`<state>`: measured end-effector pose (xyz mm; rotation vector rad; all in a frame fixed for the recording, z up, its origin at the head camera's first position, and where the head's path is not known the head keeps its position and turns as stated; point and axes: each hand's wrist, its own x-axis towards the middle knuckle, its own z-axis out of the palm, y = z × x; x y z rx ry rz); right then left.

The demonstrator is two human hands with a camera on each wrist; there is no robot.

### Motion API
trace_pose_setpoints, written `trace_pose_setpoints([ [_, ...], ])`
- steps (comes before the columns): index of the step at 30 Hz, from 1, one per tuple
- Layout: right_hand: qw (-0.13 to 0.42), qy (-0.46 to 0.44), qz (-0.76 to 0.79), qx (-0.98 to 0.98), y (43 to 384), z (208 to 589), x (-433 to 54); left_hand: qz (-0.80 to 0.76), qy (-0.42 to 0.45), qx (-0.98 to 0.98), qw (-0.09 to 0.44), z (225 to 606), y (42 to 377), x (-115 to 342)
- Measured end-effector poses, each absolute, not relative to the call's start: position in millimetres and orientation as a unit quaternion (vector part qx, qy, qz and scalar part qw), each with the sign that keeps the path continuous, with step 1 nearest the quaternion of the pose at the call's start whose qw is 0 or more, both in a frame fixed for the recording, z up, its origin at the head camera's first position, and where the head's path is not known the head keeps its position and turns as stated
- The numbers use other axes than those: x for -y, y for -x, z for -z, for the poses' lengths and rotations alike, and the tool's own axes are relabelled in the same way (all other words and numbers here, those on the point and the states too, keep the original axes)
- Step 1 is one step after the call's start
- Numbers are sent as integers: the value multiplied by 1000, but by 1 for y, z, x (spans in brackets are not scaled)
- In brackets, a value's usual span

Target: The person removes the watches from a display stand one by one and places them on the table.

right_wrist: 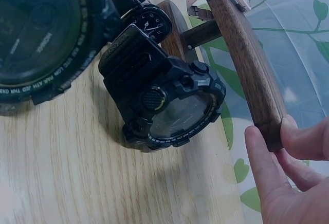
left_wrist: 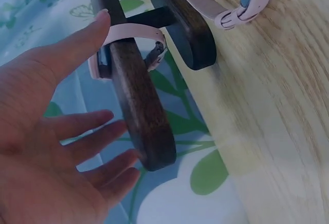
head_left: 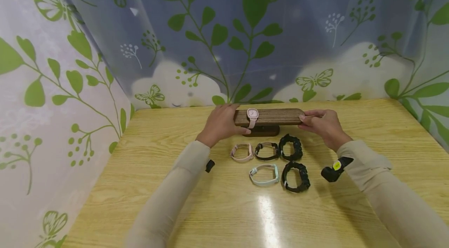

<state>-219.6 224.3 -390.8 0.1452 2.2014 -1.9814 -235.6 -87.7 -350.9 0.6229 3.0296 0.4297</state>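
Observation:
A dark wooden watch stand [head_left: 273, 117] stands at the back of the table, its bar on a short post above an oval base [head_left: 261, 131]. One pink watch [head_left: 252, 116] is strapped round the bar. My left hand [head_left: 236, 120] is at the bar's left end [left_wrist: 149, 147], fingers [left_wrist: 97, 124] nearly straight beside it and the thumb reaching toward the pink strap [left_wrist: 134, 31]. At the other end my right hand [head_left: 304, 119] pinches the bar's tip [right_wrist: 267, 126] between thumb and fingers [right_wrist: 259, 157].
Several loose watches lie in front of the stand: a pink one [head_left: 242, 152], a slim black one [head_left: 266, 151], two chunky black ones [head_left: 291, 147] [head_left: 296, 176] and a pale mint one [head_left: 264, 174]. Leaf-print curtains close off the table's back and left.

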Motion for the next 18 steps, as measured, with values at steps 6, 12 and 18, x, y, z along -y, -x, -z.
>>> trace_pose_setpoints([
  [6,88,-54,666,-739,219,389,-225,-157,-216,-964,15,355,246,79],
  [12,88,-54,666,-739,219,389,-225,-146,-232,-962,15,360,255,69],
  [18,88,-52,671,-734,220,391,-225,-147,-232,-961,22,363,259,63],
])
